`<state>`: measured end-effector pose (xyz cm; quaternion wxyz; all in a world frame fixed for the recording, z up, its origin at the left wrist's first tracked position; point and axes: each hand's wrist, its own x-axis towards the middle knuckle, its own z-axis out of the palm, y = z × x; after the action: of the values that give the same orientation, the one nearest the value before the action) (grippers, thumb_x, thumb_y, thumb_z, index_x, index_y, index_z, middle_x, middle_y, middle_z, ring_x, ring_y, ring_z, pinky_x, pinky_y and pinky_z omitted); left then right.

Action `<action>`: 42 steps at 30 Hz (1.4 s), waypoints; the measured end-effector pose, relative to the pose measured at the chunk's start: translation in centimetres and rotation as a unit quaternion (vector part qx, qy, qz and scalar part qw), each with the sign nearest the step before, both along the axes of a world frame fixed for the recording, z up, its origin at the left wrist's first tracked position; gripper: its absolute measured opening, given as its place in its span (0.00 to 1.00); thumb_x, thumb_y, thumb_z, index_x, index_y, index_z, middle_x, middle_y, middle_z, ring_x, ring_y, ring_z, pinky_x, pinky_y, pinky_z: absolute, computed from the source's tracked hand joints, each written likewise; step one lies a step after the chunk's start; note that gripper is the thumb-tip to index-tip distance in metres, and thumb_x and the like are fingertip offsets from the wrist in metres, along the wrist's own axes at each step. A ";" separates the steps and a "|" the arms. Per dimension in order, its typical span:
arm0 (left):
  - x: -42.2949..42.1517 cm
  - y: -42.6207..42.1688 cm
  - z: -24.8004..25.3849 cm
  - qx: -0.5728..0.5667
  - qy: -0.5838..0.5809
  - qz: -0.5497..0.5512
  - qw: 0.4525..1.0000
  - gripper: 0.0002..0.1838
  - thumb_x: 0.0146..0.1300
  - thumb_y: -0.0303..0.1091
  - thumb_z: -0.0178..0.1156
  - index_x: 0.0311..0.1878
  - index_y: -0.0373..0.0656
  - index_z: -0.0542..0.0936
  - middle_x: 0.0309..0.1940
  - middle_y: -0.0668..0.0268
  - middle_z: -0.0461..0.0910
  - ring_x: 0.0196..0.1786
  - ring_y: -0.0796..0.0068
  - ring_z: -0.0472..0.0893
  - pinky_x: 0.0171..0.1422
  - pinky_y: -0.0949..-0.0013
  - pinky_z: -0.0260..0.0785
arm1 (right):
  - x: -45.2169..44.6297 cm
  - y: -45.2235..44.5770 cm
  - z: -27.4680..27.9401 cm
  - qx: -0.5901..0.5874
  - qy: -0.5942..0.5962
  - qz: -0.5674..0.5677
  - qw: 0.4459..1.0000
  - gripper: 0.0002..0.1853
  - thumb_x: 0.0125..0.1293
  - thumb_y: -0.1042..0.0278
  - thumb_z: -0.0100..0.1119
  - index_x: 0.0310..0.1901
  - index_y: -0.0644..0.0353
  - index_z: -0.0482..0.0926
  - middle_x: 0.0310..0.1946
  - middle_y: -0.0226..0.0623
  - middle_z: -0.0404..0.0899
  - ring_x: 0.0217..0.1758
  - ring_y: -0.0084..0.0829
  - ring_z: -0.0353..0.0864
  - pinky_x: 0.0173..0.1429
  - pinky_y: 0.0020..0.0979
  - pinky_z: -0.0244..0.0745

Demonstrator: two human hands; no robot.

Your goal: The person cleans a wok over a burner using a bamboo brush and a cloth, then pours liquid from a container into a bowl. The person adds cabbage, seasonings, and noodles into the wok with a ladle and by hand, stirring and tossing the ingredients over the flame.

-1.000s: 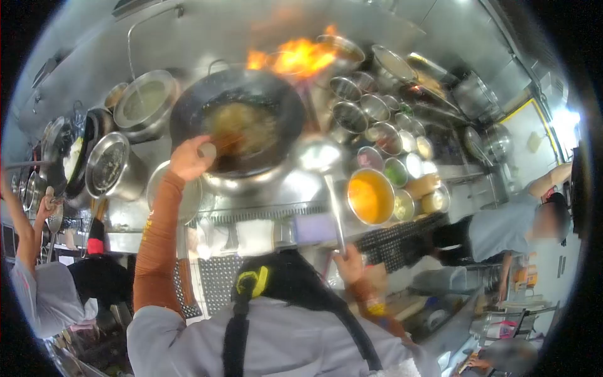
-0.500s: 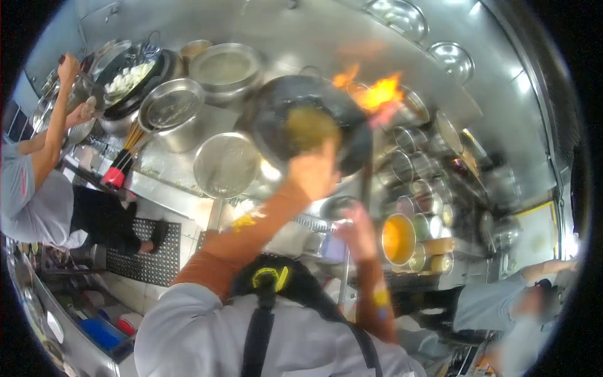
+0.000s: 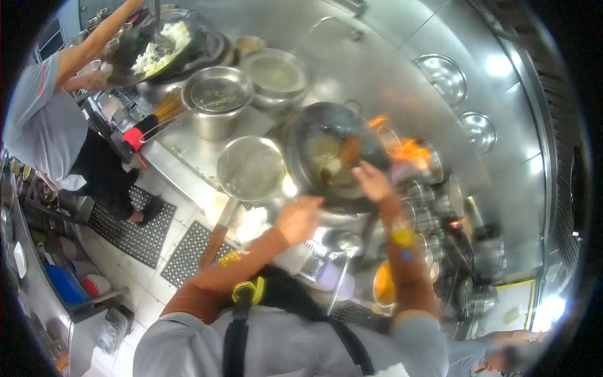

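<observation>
My left hand [image 3: 300, 220] is at the lower left rim of the black wok [image 3: 301, 138], with its fingers curled together; what they hold is hidden. Over the wok's right side is my right hand [image 3: 374, 182], fingers pressed together, close to a blurred brown brush-like thing [image 3: 350, 149]. Whether it grips that thing is unclear. Some yellowish liquid [image 3: 326, 157] lies in the wok. A metal ladle [image 3: 346, 244] rests below the wok, touched by neither hand.
Flames [image 3: 413, 152] rise right of the wok. A round strainer [image 3: 250, 168] and metal pots [image 3: 217, 119] stand left. An orange-filled container [image 3: 384, 284] is at lower right. A co-worker [image 3: 50, 125] tends another wok with white food [image 3: 164, 51]; another person [image 3: 502, 355] is lower right.
The view has swung left. My right hand has let go of the ladle and moved up to the wok. My left hand has drawn back from over the wok to its near rim.
</observation>
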<state>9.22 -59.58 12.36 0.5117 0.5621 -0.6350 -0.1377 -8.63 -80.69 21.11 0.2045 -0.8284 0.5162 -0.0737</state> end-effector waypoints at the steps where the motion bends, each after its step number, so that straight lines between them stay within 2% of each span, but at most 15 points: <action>1: 0.8 -0.4 0.8 -0.018 0.014 0.017 1.000 0.21 0.59 0.35 0.58 0.55 0.37 0.74 0.44 0.48 0.78 0.47 0.47 0.78 0.54 0.55 0.71 | 1.2 -1.6 -2.8 -0.013 0.017 0.032 0.999 0.33 0.63 0.40 0.51 0.59 0.61 0.74 0.56 0.54 0.75 0.65 0.48 0.69 0.69 0.39 0.59; 2: 1.7 -0.7 2.0 -0.037 0.014 0.041 0.998 0.16 0.59 0.32 0.57 0.50 0.37 0.77 0.39 0.49 0.79 0.44 0.48 0.79 0.50 0.56 0.72 | 1.9 -2.6 -4.4 0.017 0.004 0.020 1.000 0.28 0.63 0.44 0.53 0.49 0.64 0.80 0.43 0.52 0.82 0.47 0.45 0.82 0.55 0.38 0.74; 8: 3.7 1.2 0.3 0.052 -0.041 0.068 0.996 0.14 0.56 0.30 0.59 0.46 0.37 0.78 0.34 0.51 0.78 0.37 0.49 0.79 0.42 0.55 0.72 | 5.1 -7.9 -7.6 0.165 -0.121 -0.238 0.950 0.23 0.60 0.52 0.60 0.38 0.71 0.81 0.25 0.47 0.81 0.14 0.33 0.77 0.27 0.33 0.77; 10: 3.2 2.7 -1.1 0.117 -0.056 0.077 0.989 0.15 0.55 0.31 0.60 0.46 0.38 0.78 0.34 0.51 0.78 0.36 0.49 0.78 0.42 0.54 0.71 | 5.6 -8.2 -9.4 0.114 -0.095 -0.117 0.982 0.27 0.58 0.51 0.62 0.43 0.73 0.79 0.31 0.50 0.82 0.24 0.38 0.82 0.36 0.35 0.79; 14: 2.5 5.0 -4.4 0.198 -0.124 0.123 0.964 0.21 0.51 0.37 0.62 0.49 0.41 0.77 0.39 0.52 0.78 0.41 0.50 0.78 0.46 0.51 0.70 | 11.7 -5.5 -7.1 0.066 0.083 -0.209 0.972 0.43 0.53 0.48 0.65 0.60 0.78 0.64 0.54 0.61 0.74 0.57 0.49 0.76 0.61 0.39 0.71; 17: 2.1 5.9 -6.2 0.252 -0.167 0.136 0.943 0.28 0.49 0.41 0.62 0.55 0.41 0.73 0.52 0.49 0.72 0.54 0.49 0.73 0.55 0.48 0.65 | 8.7 -13.9 -16.6 0.057 0.210 -0.085 0.972 0.31 0.56 0.55 0.61 0.56 0.71 0.71 0.55 0.53 0.75 0.57 0.47 0.77 0.56 0.38 0.75; 19: 2.4 6.6 -6.5 0.260 -0.181 0.117 0.941 0.30 0.49 0.37 0.60 0.58 0.38 0.71 0.56 0.44 0.69 0.57 0.44 0.70 0.57 0.47 0.64 | 4.9 -14.5 -12.5 -0.040 0.365 0.255 0.895 0.23 0.57 0.60 0.59 0.51 0.66 0.76 0.52 0.48 0.78 0.55 0.46 0.79 0.51 0.37 0.77; 23: 2.3 7.3 -7.9 0.283 -0.199 0.118 0.931 0.32 0.51 0.40 0.60 0.61 0.39 0.69 0.63 0.42 0.63 0.65 0.39 0.63 0.64 0.43 0.58 | -2.1 -10.9 -1.2 0.040 0.078 0.098 0.991 0.14 0.58 0.64 0.59 0.44 0.58 0.80 0.36 0.34 0.80 0.36 0.34 0.81 0.36 0.35 0.78; 27: 2.3 7.5 -11.9 0.276 -0.280 0.141 0.909 0.32 0.56 0.38 0.55 0.66 0.43 0.66 0.64 0.42 0.62 0.65 0.41 0.64 0.62 0.39 0.60 | -5.8 -6.5 7.2 0.163 0.156 0.147 0.963 0.13 0.59 0.62 0.59 0.43 0.59 0.81 0.31 0.32 0.80 0.34 0.30 0.80 0.33 0.32 0.76; 28: 1.6 7.0 -15.3 0.240 -0.325 0.188 0.895 0.31 0.58 0.37 0.53 0.67 0.44 0.65 0.64 0.42 0.62 0.65 0.41 0.65 0.61 0.38 0.60 | -4.9 -5.7 7.8 0.175 0.162 0.188 0.953 0.13 0.60 0.62 0.59 0.43 0.59 0.81 0.30 0.32 0.80 0.33 0.30 0.80 0.32 0.31 0.75; 31: 3.8 6.8 -8.1 0.420 -0.273 0.039 0.865 0.30 0.61 0.36 0.51 0.68 0.46 0.64 0.66 0.37 0.60 0.61 0.39 0.69 0.58 0.37 0.64 | -0.1 -5.5 5.7 0.158 0.114 0.290 0.937 0.14 0.61 0.60 0.59 0.42 0.60 0.83 0.26 0.31 0.81 0.31 0.27 0.80 0.29 0.29 0.74; 32: 3.9 7.1 -8.0 0.413 -0.279 0.061 0.865 0.30 0.62 0.36 0.51 0.69 0.45 0.63 0.67 0.36 0.58 0.62 0.39 0.68 0.57 0.37 0.65 | 3.0 -3.2 6.0 0.219 0.128 0.050 0.966 0.18 0.60 0.58 0.62 0.49 0.59 0.82 0.25 0.29 0.81 0.30 0.27 0.81 0.25 0.28 0.73; 36: 2.7 6.0 -12.9 0.332 -0.255 0.155 0.895 0.29 0.55 0.39 0.60 0.62 0.46 0.70 0.58 0.46 0.70 0.59 0.51 0.73 0.56 0.54 0.70 | 8.7 -6.6 1.1 0.205 -0.102 -0.002 0.973 0.09 0.59 0.61 0.61 0.33 0.57 0.81 0.18 0.26 0.74 0.14 0.19 0.68 0.17 0.25 0.62; 39: 5.0 6.6 -7.0 0.430 -0.063 0.050 0.899 0.42 0.47 0.42 0.66 0.66 0.35 0.64 0.60 0.40 0.68 0.62 0.46 0.71 0.58 0.51 0.67 | 3.4 -7.7 -1.8 0.089 -0.077 0.263 0.958 0.07 0.58 0.64 0.61 0.29 0.57 0.79 0.18 0.25 0.72 0.19 0.19 0.68 0.22 0.26 0.62; 42: 6.2 7.1 -10.5 0.229 0.162 0.015 0.960 0.35 0.51 0.37 0.60 0.63 0.31 0.66 0.58 0.48 0.72 0.59 0.55 0.74 0.62 0.59 0.66 | -0.1 -8.7 -0.5 0.128 0.030 0.357 0.925 0.08 0.62 0.65 0.57 0.32 0.60 0.79 0.22 0.31 0.76 0.24 0.26 0.73 0.29 0.31 0.70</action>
<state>15.43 -52.44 1.84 0.4677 0.6436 -0.4865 -0.3611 -8.70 -89.34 20.62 0.3065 -0.9263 0.1973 0.0956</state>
